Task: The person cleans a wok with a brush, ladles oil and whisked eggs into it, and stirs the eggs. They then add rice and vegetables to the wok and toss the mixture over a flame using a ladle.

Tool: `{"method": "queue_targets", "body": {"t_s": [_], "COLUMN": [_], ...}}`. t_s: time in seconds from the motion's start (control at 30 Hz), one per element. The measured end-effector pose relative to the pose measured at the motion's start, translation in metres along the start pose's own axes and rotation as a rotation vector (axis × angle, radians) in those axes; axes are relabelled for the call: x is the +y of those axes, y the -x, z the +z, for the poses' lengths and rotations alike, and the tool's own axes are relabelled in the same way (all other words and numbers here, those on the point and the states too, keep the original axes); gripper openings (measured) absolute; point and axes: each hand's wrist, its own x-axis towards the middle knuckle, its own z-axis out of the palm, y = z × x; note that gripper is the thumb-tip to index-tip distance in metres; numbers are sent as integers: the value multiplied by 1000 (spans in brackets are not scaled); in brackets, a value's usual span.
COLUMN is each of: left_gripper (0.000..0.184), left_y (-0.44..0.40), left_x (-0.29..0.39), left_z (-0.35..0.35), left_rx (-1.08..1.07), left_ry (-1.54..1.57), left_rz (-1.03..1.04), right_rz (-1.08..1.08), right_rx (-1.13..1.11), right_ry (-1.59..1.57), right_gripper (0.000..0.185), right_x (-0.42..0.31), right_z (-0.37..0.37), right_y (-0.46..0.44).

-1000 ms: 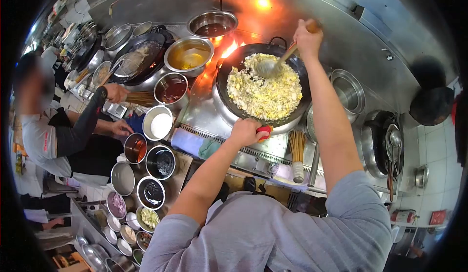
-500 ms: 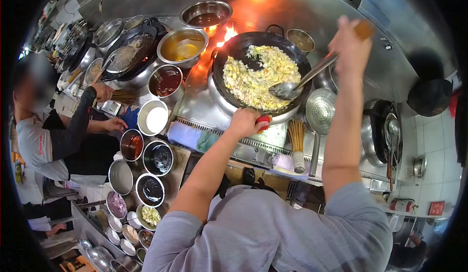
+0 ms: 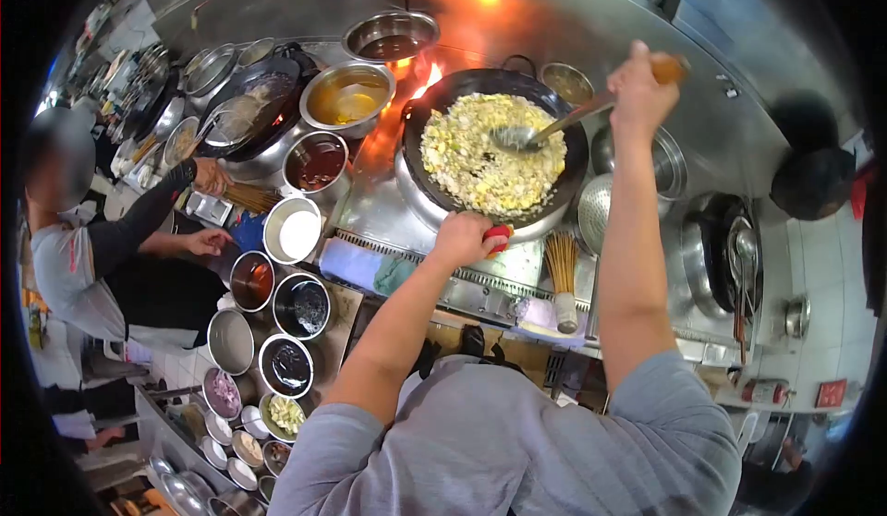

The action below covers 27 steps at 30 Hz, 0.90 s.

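Fried rice with egg (image 3: pixel 471 179) fills a large black wok (image 3: pixel 577 160) over a burner. My left hand (image 3: pixel 465 239) is closed at the wok's near rim, gripping a red cloth or wrapped handle (image 3: pixel 499 236); its exact form is partly hidden by my fingers. Raised to the wok's right, my right hand (image 3: pixel 642 96) is wrapped round the wooden end of a long metal ladle (image 3: pixel 564 123). The ladle's bowl rests among the rice, near the wok's middle.
Flames (image 3: pixel 430 80) rise at the wok's left. A bowl of oil (image 3: pixel 344 100) and several sauce pots (image 3: pixel 316 163) stand leftward. A bamboo brush (image 3: pixel 562 271) and a perforated strainer (image 3: pixel 596 206) lie at right. A co-worker (image 3: pixel 78 257) works at another wok on the left.
The ladle's bowl has moved from the wok's right side toward its middle, and my right hand has shifted slightly left and lower. The rice is spread more evenly. My left hand stays at the rim.
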Motion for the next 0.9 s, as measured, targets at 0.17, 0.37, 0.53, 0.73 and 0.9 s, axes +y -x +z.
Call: {"method": "queue_targets", "body": {"t_s": [0.17, 0.37, 0.53, 0.73, 0.9], "left_gripper": [42, 40, 38, 40, 42], "left_y": [2, 4, 5, 8, 4], "left_x": [0, 8, 7, 8, 5], "left_z": [-3, -5, -5, -1, -2], "left_rx": [-45, -46, -50, -72, -71], "left_ry": [-13, -13, -2, -16, 0], "left_rz": [-41, -65, -61, -66, -65], "right_rz": [178, 102, 134, 180, 223], "right_rx": [-315, -222, -107, -330, -351], "right_ry": [-19, -57, 183, 74, -118], "right_gripper": [29, 30, 29, 26, 28], "right_x": [53, 55, 35, 62, 35], "right_z": [30, 42, 45, 56, 64], "right_y": [11, 28, -27, -18, 29]}}
